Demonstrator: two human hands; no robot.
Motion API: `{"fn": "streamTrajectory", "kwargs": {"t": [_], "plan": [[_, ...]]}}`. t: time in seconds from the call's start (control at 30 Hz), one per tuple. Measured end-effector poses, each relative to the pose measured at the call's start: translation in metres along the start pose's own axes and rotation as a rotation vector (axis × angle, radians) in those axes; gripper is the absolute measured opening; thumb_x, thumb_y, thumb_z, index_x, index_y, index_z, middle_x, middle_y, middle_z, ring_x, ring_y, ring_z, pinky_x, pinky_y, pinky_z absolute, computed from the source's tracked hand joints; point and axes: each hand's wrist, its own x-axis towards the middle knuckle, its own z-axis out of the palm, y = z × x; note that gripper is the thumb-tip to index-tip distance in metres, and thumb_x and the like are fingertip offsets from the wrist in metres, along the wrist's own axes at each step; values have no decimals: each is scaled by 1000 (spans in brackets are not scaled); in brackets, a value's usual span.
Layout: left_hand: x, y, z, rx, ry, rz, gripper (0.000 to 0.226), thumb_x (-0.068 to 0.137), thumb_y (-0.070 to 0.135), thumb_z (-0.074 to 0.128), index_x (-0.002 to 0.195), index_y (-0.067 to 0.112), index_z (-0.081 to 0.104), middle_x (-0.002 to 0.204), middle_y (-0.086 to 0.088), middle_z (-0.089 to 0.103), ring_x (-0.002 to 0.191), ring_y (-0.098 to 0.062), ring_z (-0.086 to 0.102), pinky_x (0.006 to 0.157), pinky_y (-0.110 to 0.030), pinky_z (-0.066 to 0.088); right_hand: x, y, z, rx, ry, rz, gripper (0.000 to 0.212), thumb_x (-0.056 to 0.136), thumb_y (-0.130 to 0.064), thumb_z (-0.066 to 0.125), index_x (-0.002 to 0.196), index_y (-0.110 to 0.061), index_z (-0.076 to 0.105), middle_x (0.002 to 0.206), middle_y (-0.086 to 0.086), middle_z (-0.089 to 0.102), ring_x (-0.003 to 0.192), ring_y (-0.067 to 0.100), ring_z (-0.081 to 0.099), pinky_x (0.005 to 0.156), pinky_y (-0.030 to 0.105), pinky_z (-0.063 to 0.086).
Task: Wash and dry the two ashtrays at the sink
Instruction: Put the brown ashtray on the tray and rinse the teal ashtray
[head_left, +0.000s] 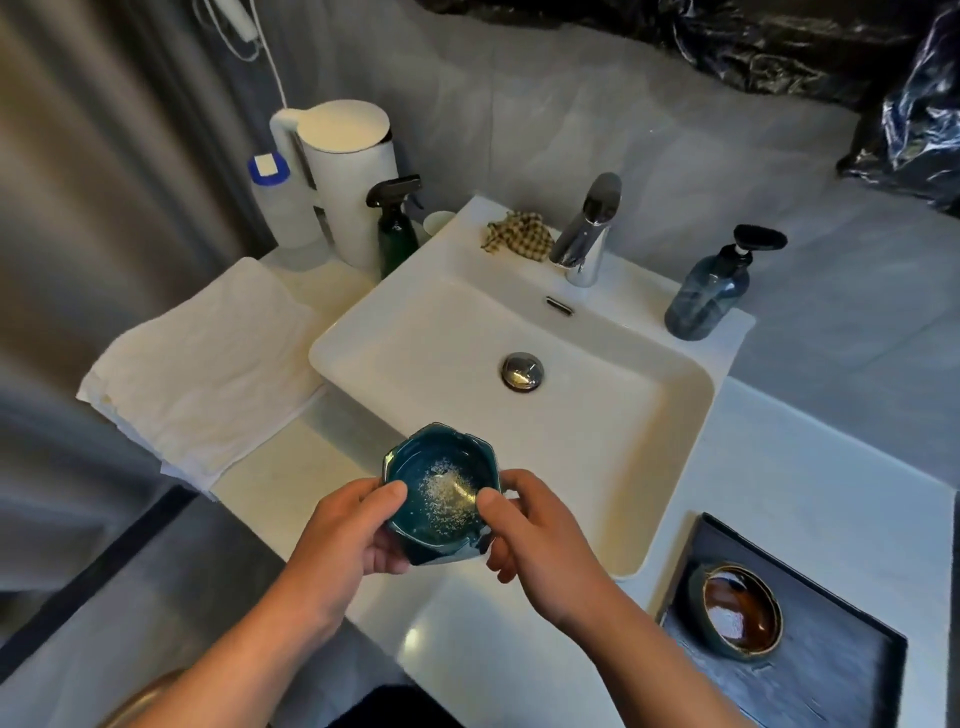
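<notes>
A dark teal hexagonal ashtray (439, 483) with pale powdery residue inside is held over the near edge of the white sink (670, 415). My left hand (348, 535) grips its left side, thumb on the rim. My right hand (530, 530) grips its right side, thumb over the rim. A second ashtray (737, 616), round with a brown glazed inside and white residue, sits on a dark tray (831, 670) at the lower right. The chrome tap (587, 228) stands at the back of the sink; no water shows.
A folded white towel (208, 374) lies left of the sink. A checked cloth (519, 234) sits beside the tap. A blue pump bottle (711, 291) stands at the right, a green spray bottle (397, 228) and white kettle (343, 176) at the back left.
</notes>
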Motion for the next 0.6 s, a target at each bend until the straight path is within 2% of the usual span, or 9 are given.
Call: {"fn": "streamTrajectory", "kwargs": {"t": [0.17, 0.3, 0.4, 0.47, 0.53, 0.6], "plan": [[29, 19, 20, 45, -44, -23, 42, 77, 39, 57, 99, 5, 68, 85, -16, 73, 66, -21, 64, 53, -32, 52, 19, -6, -20, 76, 71, -15, 7, 99, -40, 55, 98, -33, 56, 69, -3, 60, 64, 13, 59, 62, 29, 50], [55, 32, 29, 94, -123, -32, 44, 76, 39, 57, 99, 3, 66, 80, -13, 71, 63, -18, 63, 51, -30, 52, 24, -9, -23, 116, 167, 6, 11, 98, -39, 54, 102, -29, 57, 76, 1, 63, 61, 12, 57, 61, 29, 50], [80, 40, 28, 125, -189, -41, 47, 76, 38, 59, 101, 0, 66, 82, -18, 69, 64, -21, 62, 50, -29, 52, 36, -12, -19, 130, 245, 31, 12, 99, -38, 54, 104, -27, 58, 80, 3, 66, 62, 12, 58, 62, 31, 51], [98, 47, 24, 142, -234, -54, 41, 80, 36, 62, 100, 1, 67, 81, -16, 69, 63, -21, 61, 49, -28, 51, 47, -16, -11, 127, 306, 40, 11, 99, -38, 53, 104, -28, 57, 83, 4, 68, 65, 13, 60, 64, 30, 52], [117, 55, 15, 152, -283, -64, 27, 92, 28, 62, 97, 2, 67, 77, -14, 69, 61, -18, 63, 49, -28, 51, 57, -22, 1, 137, 358, 61, 9, 100, -38, 53, 103, -30, 56, 85, 8, 68, 66, 14, 60, 64, 30, 53], [137, 65, 5, 178, -334, -47, 24, 91, 27, 63, 93, 3, 68, 76, -13, 70, 64, -20, 65, 52, -32, 52, 67, -32, 16, 180, 406, 80, 8, 99, -39, 55, 102, -32, 57, 84, 11, 68, 63, 13, 60, 64, 31, 53]]}}
